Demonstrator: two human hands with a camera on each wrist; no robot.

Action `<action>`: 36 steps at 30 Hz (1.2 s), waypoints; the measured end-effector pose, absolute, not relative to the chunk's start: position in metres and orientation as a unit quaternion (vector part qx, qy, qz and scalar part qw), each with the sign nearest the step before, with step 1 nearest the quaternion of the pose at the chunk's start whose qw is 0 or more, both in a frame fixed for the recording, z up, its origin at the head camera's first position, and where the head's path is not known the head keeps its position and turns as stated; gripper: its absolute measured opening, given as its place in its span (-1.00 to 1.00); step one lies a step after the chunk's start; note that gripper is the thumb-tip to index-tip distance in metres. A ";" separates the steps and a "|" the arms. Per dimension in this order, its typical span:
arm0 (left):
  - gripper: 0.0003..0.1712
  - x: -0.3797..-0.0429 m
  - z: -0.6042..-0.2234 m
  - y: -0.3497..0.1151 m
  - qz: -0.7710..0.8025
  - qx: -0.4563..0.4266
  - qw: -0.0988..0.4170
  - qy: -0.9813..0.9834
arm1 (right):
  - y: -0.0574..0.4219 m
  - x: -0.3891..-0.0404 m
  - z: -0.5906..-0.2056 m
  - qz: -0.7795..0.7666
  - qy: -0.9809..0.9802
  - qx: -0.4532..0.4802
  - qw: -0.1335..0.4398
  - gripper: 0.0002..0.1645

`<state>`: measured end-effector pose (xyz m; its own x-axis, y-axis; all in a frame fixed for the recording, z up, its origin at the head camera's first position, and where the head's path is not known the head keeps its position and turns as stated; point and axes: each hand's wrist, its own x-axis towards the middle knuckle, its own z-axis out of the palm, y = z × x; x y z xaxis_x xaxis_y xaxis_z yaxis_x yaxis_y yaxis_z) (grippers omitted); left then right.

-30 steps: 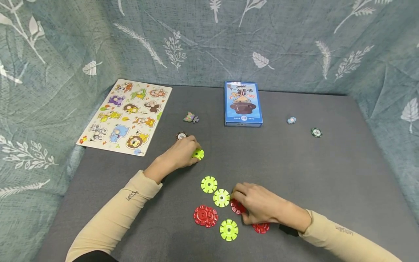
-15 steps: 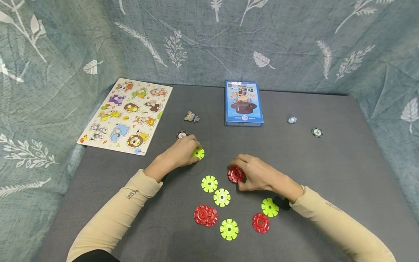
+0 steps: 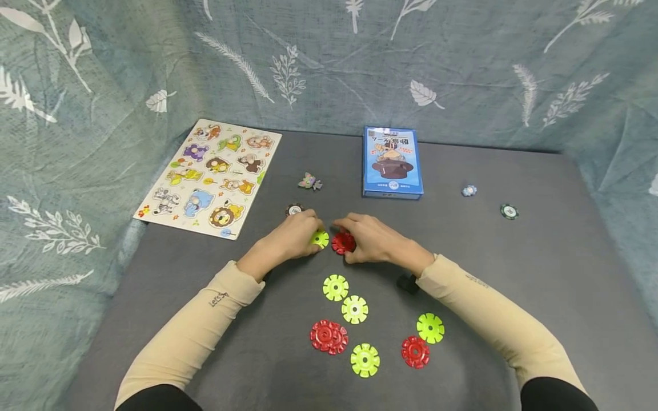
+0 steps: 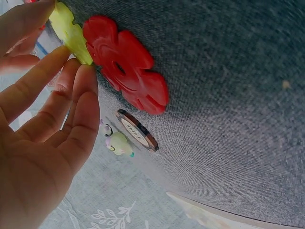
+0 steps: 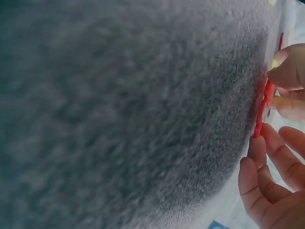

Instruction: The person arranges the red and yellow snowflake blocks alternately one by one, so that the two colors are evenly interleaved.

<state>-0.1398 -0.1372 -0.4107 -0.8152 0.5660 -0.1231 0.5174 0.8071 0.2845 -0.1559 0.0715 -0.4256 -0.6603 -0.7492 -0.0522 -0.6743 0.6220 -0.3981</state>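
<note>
My left hand [image 3: 295, 237] pinches a yellow-green notched plastic disc [image 3: 321, 238] by its edge, low over the table. In the left wrist view, a red notched disc [image 4: 126, 67] lies beside that yellow-green disc [image 4: 70, 32], under the hand; the head view hides it. My right hand [image 3: 377, 240] grips another red notched disc [image 3: 341, 244] between thumb and fingers. The two held discs face each other with a narrow gap. In the right wrist view, the red disc [image 5: 263, 107] appears nearly edge-on.
Nearer the body lie loose yellow-green discs [image 3: 354, 309], two overlapping red discs [image 3: 324, 335] and a single red disc [image 3: 415, 351]. A brown poker chip [image 3: 294, 209], butterfly figure [image 3: 309, 181], animal puzzle board [image 3: 211, 178], blue box [image 3: 392, 162], small blue figure [image 3: 469, 190] and green chip [image 3: 509, 212] stand farther back.
My right hand has carried its red disc forward and left, up close to my left hand, uncovering a yellow-green disc at the right. The left hand stays at its place, holding its disc.
</note>
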 end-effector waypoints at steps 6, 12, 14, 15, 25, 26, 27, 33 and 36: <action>-0.59 -0.140 -0.409 -0.135 0.118 0.284 0.107 0.945 | 0.069 -0.159 -0.426 -0.172 0.897 -0.391 0.113 -0.21; -0.61 -0.140 -0.409 -0.134 0.119 0.286 0.103 0.945 | 0.070 -0.160 -0.427 -0.170 0.898 -0.393 0.104 -0.29; -0.62 -0.140 -0.409 -0.133 0.117 0.288 0.100 0.945 | 0.070 -0.160 -0.427 -0.169 0.897 -0.396 0.102 -0.31; -0.62 -0.140 -0.409 -0.133 0.117 0.289 0.100 0.945 | 0.071 -0.160 -0.427 -0.168 0.896 -0.397 0.102 -0.32; -0.62 -0.139 -0.406 -0.131 0.111 0.291 0.107 0.944 | 0.073 -0.159 -0.431 -0.177 0.891 -0.406 0.096 -0.41; -0.61 -0.139 -0.405 -0.131 0.110 0.291 0.106 0.944 | 0.073 -0.159 -0.431 -0.177 0.891 -0.407 0.096 -0.41; -0.59 -0.139 -0.404 -0.130 0.111 0.290 0.106 0.945 | 0.073 -0.159 -0.432 -0.178 0.890 -0.408 0.096 -0.41; -0.54 -0.140 -0.401 -0.122 0.110 0.294 0.092 0.945 | 0.075 -0.160 -0.431 -0.187 0.887 -0.410 0.103 -0.38; -0.56 -0.140 -0.402 -0.117 0.112 0.301 0.088 0.943 | 0.081 -0.159 -0.430 -0.190 0.888 -0.405 0.104 -0.40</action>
